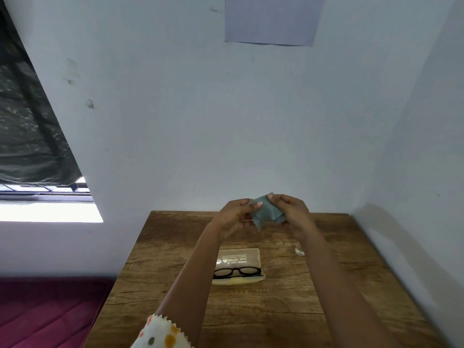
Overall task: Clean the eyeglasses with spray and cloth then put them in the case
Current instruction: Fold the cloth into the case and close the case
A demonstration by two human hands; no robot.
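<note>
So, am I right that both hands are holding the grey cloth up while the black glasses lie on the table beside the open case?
Not quite. In the head view the black glasses lie inside the open case, not beside it on the table. The rest holds: the left hand and right hand both hold the grey cloth up.

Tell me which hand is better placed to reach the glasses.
Likely the left hand: like the right hand, it pinches the cloth, but its forearm passes beside the case holding the glasses; the right arm is farther.
</note>
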